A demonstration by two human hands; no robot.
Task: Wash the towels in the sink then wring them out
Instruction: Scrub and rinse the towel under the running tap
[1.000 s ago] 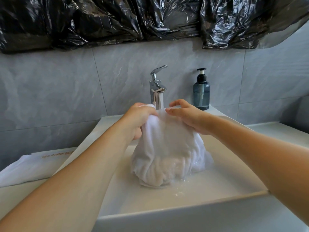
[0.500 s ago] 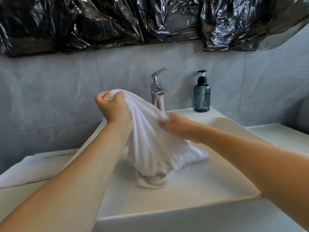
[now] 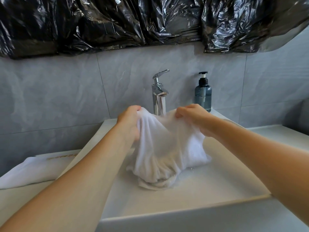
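A wet white towel [image 3: 163, 151] hangs bunched over the white sink basin [image 3: 209, 190], its lower folds resting on the basin floor. My left hand [image 3: 130, 123] grips the towel's upper left edge. My right hand [image 3: 194, 119] pinches the upper right edge, and the cloth stretches between both hands just below the chrome tap [image 3: 158, 94]. Water runs from the spout onto the towel. A second white towel [image 3: 36, 169] lies folded on the counter left of the basin.
A dark blue soap pump bottle [image 3: 203, 96] stands on the basin's back right corner. Grey wall tiles rise behind, with black plastic sheeting [image 3: 133, 22] taped above. The white counter [image 3: 275, 131] continues to the right.
My left hand has come down from its raised spot at the left. My right hand has moved up to the towel's top edge, so the cloth now spreads between both hands under the tap.
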